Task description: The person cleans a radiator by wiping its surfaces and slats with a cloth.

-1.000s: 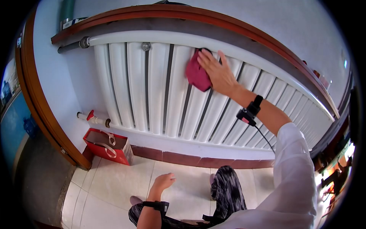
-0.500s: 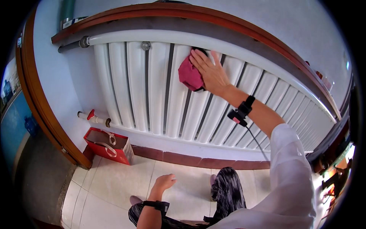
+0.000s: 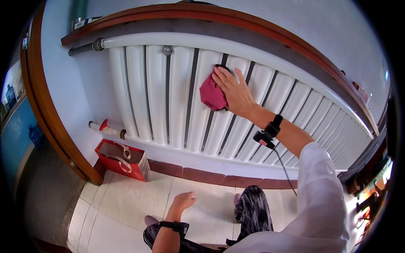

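My right hand (image 3: 235, 93) presses a dark pink cloth (image 3: 212, 93) with a black edge flat against the white radiator (image 3: 179, 101). Its fingers lie over the cloth's upper right part, with the thumb off to the side. Beneath the palm, part of the cloth is hidden. My left hand (image 3: 184, 201) hangs low above the floor, near my knee, its fingers loosely curled together; nothing shows in it.
A red paper bag (image 3: 134, 168) stands on the tiled floor below a pipe with a red valve (image 3: 103, 125). Over the radiator runs a brown wooden ledge (image 3: 185, 8). A wooden door frame (image 3: 46, 101) is at the left. A cable (image 3: 284, 168) hangs from my right wrist device.
My right hand has slid down the radiator with the cloth, away from the top pipe. The view has shifted slightly. My left hand has stayed nearly in place.
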Demonstrator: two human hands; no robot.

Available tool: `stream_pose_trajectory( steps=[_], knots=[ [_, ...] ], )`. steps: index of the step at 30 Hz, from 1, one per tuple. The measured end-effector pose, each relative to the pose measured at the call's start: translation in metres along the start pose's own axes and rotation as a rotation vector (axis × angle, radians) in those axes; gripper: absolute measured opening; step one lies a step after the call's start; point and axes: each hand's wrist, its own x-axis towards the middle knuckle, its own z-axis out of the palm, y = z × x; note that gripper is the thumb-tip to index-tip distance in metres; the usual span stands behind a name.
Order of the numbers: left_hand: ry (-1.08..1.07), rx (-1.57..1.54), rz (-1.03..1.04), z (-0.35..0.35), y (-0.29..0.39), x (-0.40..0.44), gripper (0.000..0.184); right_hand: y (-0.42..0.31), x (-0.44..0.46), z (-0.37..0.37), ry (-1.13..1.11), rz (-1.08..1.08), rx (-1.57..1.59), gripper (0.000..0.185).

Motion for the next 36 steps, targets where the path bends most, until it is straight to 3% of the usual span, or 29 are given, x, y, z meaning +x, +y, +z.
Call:
stream_pose_trajectory(
  steps=[3, 7, 13, 19, 21, 23, 25, 28, 29, 36],
  knots=[
    [0.019, -0.019, 0.030, 0.003, -0.002, 0.001, 0.032, 0.011, 0.006, -0.007, 0.026, -0.050, -0.006, 0.067],
    [0.012, -0.017, 0.020, 0.000, 0.002, 0.000, 0.032, 0.006, 0.012, -0.014, 0.033, 0.063, -0.073, 0.067],
    [0.032, -0.005, 0.047, 0.006, -0.004, -0.001, 0.033, 0.004, -0.006, 0.001, -0.026, -0.100, -0.046, 0.065],
    [0.010, -0.003, 0.030, -0.003, 0.004, -0.004, 0.032, -0.006, 0.013, -0.004, 0.060, 0.015, -0.025, 0.072],
    [0.012, 0.006, 0.032, -0.004, 0.004, -0.002, 0.032, -0.018, -0.003, 0.015, -0.197, -0.187, 0.119, 0.078],
    [0.011, 0.012, 0.031, -0.001, 0.003, -0.002, 0.032, -0.032, -0.020, 0.023, -0.112, -0.386, 0.090, 0.074],
    [0.026, 0.019, 0.059, 0.004, -0.001, 0.000, 0.032, -0.025, -0.011, 0.027, -0.137, -0.358, 0.056, 0.074],
    [0.007, 0.011, 0.036, 0.002, 0.001, -0.002, 0.032, -0.013, 0.031, 0.002, 0.059, -0.069, 0.053, 0.072],
    [0.008, 0.010, 0.035, 0.002, 0.001, -0.002, 0.032, -0.011, 0.042, -0.003, 0.160, -0.028, 0.018, 0.058],
    [0.055, -0.016, 0.026, -0.007, 0.004, -0.008, 0.031, -0.077, -0.005, 0.049, -0.161, -0.353, 0.086, 0.055]
  ],
)
